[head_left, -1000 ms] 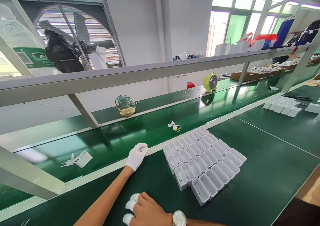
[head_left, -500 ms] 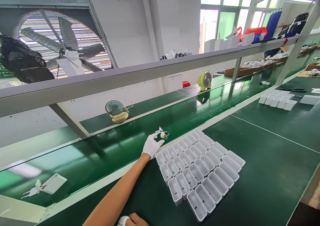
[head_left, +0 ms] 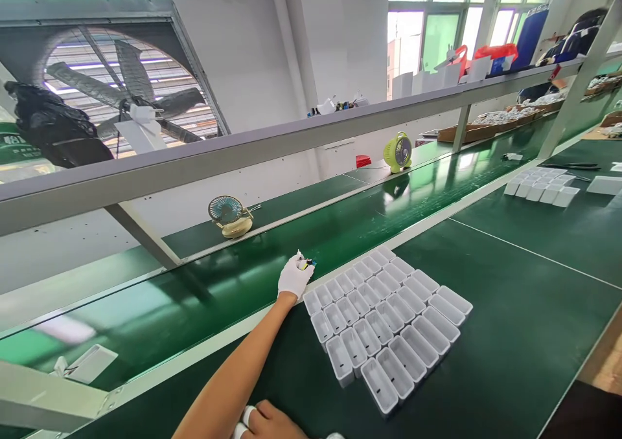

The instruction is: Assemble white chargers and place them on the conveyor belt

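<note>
My left hand (head_left: 294,277), in a white glove, reaches over the green conveyor belt, closed on a small circuit board (head_left: 307,264) with yellow, black and blue parts. The glove hides much of the board. Just right of my left wrist, rows of open white plastic cases (head_left: 389,322) stand close together on the green table; small dark slots show in several. At the bottom edge, my right hand (head_left: 272,421) rests beside my left forearm, with white covers on some fingers. Its fingers lie loosely outstretched, with nothing visible in them, and it is partly cut off by the frame.
A white case with a plug (head_left: 92,362) lies on the belt at lower left. A beige fan (head_left: 230,215) and a green fan (head_left: 398,152) stand behind the belt. More white cases (head_left: 541,185) sit at the right. A metal shelf rail (head_left: 272,138) crosses above.
My left hand has closed around the circuit board and shifted slightly left with it. My right hand shows more at the bottom edge. The case with the plug has moved left.
</note>
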Tool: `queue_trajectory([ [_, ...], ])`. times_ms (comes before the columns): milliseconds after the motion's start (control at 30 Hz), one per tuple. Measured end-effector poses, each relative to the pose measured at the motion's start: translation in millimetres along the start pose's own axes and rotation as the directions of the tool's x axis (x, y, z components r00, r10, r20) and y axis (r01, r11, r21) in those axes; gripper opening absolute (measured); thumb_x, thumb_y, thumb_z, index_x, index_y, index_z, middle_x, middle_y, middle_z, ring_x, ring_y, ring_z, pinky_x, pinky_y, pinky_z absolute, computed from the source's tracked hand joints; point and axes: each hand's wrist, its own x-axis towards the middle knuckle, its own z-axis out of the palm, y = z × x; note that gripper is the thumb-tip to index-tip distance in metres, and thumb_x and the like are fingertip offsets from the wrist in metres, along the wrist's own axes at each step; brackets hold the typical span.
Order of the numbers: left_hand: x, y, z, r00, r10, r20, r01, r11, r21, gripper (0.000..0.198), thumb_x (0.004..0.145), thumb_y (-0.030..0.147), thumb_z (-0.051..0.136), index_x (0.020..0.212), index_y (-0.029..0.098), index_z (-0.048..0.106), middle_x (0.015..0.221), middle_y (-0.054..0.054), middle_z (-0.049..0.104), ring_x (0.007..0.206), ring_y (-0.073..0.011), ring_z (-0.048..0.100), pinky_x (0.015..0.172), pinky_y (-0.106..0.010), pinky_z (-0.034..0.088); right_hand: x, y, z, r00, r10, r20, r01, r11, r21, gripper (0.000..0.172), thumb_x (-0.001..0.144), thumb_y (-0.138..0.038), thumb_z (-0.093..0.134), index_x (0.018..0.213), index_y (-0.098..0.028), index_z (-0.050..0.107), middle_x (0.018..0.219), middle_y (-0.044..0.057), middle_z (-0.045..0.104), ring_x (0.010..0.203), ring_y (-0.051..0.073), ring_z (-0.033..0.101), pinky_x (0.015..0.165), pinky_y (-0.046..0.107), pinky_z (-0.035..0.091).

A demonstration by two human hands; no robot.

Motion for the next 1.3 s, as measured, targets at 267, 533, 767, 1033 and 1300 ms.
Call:
queue_trajectory([
  [267,-19,-17,-36.6,0.998,-0.028,-0.052,0.027,0.999,-0.019,0.036,0.088,0.037,0.062,0.118,0.018,0.066,0.099,-0.007,0.077,0.092,-0.0220,0.071,0.088,-0.031,0.052,-4,-1,-2,0.995,-0.047,-0.089,0.047,0.999,-0.007,0.038,0.092,-0.053,0.063,0.071,-0.022,0.060,0.067,0.001,0.064,0.065,0.018,0.054,0.053,0.029,0.037],
  [533,-34,-11,-60.5,0.999,-0.018,-0.028,0.022,0.989,0.145,0.034,0.074,0.045,0.077,0.092,0.019,0.065,0.093,-0.009,0.074,0.091,-0.0236,0.068,0.081,-0.029,0.047,-11,-2,-36,0.993,-0.102,-0.065,0.100,0.994,-0.038,0.026,0.089,-0.045,0.069,0.079,-0.021,0.068,0.070,0.005,0.065,0.070,0.022,0.057,0.052,0.029,0.036],
  [767,-34,12,-76.0,0.999,-0.038,-0.019,0.041,0.982,0.185,0.032,0.076,0.042,0.072,0.092,0.017,0.063,0.084,-0.005,0.072,0.081,-0.0207,0.067,0.073,-0.027,0.045,-16,1,-49,0.989,-0.122,-0.086,0.120,0.992,-0.024,0.032,0.090,-0.048,0.068,0.076,-0.020,0.067,0.070,0.004,0.063,0.070,0.021,0.057,0.053,0.029,0.035],
  [1033,-133,6,-113.7,0.972,0.053,0.228,-0.102,0.973,0.208,0.052,0.074,0.031,0.069,0.124,0.021,0.060,0.103,-0.001,0.073,0.094,-0.0198,0.068,0.089,-0.029,0.049,-20,-3,-51,0.979,-0.139,-0.147,0.142,0.990,0.012,0.033,0.094,-0.049,0.062,0.077,-0.021,0.067,0.076,0.001,0.064,0.075,0.021,0.059,0.060,0.033,0.040],
  [1300,-188,29,-151.7,0.920,0.084,0.383,-0.279,0.827,0.488,0.046,0.084,0.037,0.065,0.129,0.027,0.061,0.109,-0.004,0.072,0.098,-0.0243,0.068,0.087,-0.034,0.050,-32,-8,-87,0.993,-0.078,-0.092,0.083,0.995,0.050,0.024,0.081,-0.041,0.067,0.087,-0.018,0.066,0.087,0.005,0.065,0.084,0.023,0.059,0.082,0.038,0.047],
])
